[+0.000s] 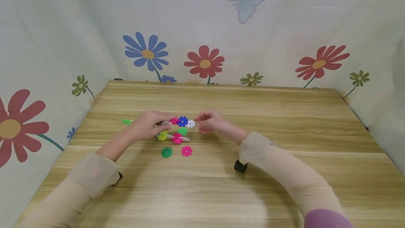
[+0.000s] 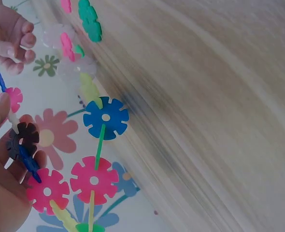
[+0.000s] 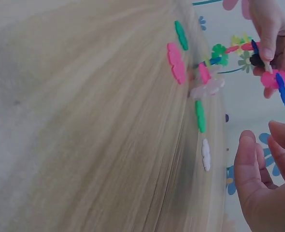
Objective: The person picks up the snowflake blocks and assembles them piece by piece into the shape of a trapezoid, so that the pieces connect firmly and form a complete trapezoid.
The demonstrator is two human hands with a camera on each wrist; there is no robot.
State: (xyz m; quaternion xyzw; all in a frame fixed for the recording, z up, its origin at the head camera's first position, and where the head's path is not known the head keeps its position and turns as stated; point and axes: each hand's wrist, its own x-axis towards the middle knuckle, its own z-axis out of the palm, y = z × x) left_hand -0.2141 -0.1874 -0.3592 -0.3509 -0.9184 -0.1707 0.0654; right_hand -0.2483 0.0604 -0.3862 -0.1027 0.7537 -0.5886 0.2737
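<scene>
My left hand [image 1: 146,125] pinches a chain of linked notched discs; in the left wrist view its fingers hold it around a black disc [image 2: 22,140]. A blue disc [image 1: 182,121] forms the chain's right end, joined to a pink disc [image 3: 275,79]. My right hand [image 1: 215,122] is just right of that end, fingers bent loosely with nothing between them. A white disc [image 1: 191,124] lies between the hands; in the right wrist view this white disc [image 3: 206,155] rests flat on the table, apart from the chain.
Nearer on the table [image 1: 202,192] lie a loose dark green disc [image 1: 166,152] and a pink disc [image 1: 186,151]. Behind them are a light green disc [image 1: 182,131] and linked discs with a pink one [image 1: 177,138]. A patterned curtain [image 1: 177,17] stands behind the table.
</scene>
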